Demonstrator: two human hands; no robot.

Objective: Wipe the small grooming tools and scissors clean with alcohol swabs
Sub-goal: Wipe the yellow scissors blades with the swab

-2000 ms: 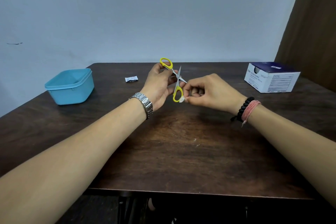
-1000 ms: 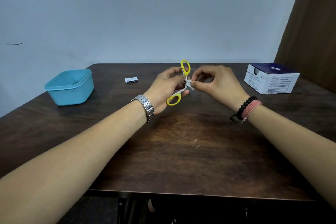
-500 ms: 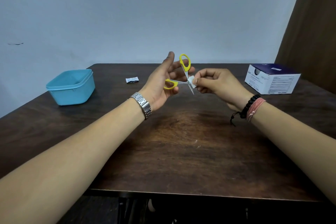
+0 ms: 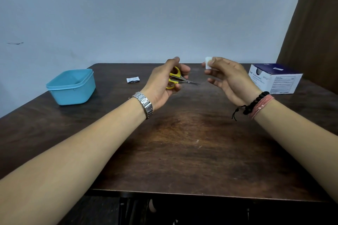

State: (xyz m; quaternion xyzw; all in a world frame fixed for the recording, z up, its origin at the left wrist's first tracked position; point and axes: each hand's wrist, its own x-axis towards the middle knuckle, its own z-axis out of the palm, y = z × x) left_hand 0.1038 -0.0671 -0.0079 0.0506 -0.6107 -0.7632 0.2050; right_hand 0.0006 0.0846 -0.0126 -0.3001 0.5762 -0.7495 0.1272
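Above table (image 4: 182, 142), scissors (image 4: 180, 80), swab (image 4: 208, 65) apart

The scissors (image 4: 180, 79) have yellow handles and silver blades; the swab (image 4: 208, 64) at 1 o'clock of them is white. The table (image 4: 182, 142) is dark brown with a paler, worn, streaky grain at its middle. At 9 o'clock the tub (image 4: 72, 87) is light blue, the wrapper (image 4: 133, 79) white with dark print. At 3 o'clock the box (image 4: 276, 78) is white with a navy top. The watch (image 4: 145, 105) is silver; the bracelets (image 4: 257, 105) black and pink
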